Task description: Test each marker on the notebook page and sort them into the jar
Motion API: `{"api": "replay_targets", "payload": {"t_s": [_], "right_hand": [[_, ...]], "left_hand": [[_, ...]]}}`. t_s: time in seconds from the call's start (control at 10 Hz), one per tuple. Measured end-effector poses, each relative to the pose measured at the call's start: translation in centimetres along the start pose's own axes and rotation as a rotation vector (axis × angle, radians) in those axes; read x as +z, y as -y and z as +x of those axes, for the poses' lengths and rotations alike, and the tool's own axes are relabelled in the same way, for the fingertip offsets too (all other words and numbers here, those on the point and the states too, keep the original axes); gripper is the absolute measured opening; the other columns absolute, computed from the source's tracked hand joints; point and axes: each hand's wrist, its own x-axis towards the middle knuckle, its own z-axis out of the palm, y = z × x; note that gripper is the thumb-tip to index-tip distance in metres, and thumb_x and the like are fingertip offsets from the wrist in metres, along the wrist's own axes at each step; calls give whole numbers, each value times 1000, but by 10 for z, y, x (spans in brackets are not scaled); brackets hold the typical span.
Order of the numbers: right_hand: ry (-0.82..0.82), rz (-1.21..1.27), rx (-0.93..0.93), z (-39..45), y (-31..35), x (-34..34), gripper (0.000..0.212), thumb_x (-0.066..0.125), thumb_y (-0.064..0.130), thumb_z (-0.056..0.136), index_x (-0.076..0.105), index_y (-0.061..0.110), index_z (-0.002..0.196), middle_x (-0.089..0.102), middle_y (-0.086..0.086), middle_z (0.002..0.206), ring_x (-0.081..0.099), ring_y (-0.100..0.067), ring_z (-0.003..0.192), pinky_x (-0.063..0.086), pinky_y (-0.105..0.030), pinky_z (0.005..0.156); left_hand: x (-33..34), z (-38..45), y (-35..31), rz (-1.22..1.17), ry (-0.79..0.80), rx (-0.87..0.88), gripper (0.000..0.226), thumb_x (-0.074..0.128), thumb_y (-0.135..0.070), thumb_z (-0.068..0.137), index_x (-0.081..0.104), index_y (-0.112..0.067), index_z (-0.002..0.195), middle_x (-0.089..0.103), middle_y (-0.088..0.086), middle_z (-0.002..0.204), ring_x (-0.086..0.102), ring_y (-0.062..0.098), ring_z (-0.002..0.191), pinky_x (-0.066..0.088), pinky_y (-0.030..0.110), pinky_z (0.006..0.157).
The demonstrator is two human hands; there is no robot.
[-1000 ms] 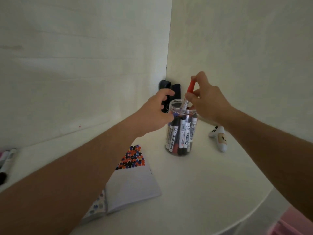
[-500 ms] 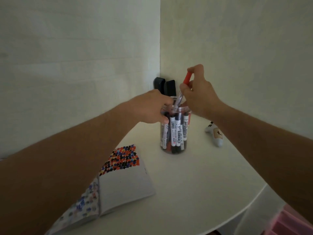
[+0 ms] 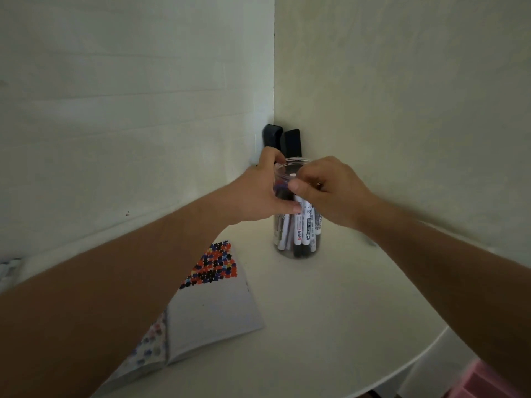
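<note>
A clear plastic jar [image 3: 297, 249] stands on the white table near the wall corner, with several white-barrelled markers [image 3: 308, 234] upright inside it. My left hand [image 3: 258, 193] grips the jar's upper left side. My right hand [image 3: 330, 191] sits at the jar's mouth with thumb and fingers curled together, pinching the top of a marker that is sunk into the jar. That marker's red cap is hidden under my fingers. The open notebook [image 3: 212, 311] lies in front and to the left, with rows of red, black and blue test marks on its page.
Two black objects [image 3: 290, 142] lean in the wall corner right behind the jar. The round white table [image 3: 344, 326] curves off at the lower right, where something pink [image 3: 485, 380] shows below the edge. Walls close in behind and on both sides.
My right hand has dropped from above the jar to its mouth, and the red-capped marker has gone down inside. My left hand has stayed on the jar.
</note>
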Motion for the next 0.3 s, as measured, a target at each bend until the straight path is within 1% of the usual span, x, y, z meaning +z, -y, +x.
{"api": "replay_targets", "payload": {"t_s": [0.1, 0.2, 0.3], "right_hand": [[-36, 9, -2, 4, -4, 3, 56, 45, 52, 102, 58, 12, 65, 50, -5, 56, 51, -22, 57, 29, -15, 55], [-50, 32, 62, -4, 5, 7, 50, 42, 45, 105, 64, 13, 73, 58, -4, 64, 55, -20, 65, 36, -23, 62], [-169, 346, 238, -8, 18, -2, 31, 47, 37, 107, 75, 23, 108, 74, 7, 95, 67, -4, 89, 53, -27, 79]], "left_hand": [[8, -2, 7, -66, -64, -5, 100, 92, -29, 71, 23, -30, 144, 58, -6, 132, 66, 13, 109, 59, 39, 93], [8, -4, 11, -163, -75, -8, 91, 91, -27, 73, 33, -30, 143, 56, -12, 135, 60, 10, 118, 54, 38, 102], [22, -9, 13, -168, -136, -38, 77, 87, -31, 78, 41, -40, 139, 58, -18, 134, 64, 8, 113, 52, 40, 104]]}}
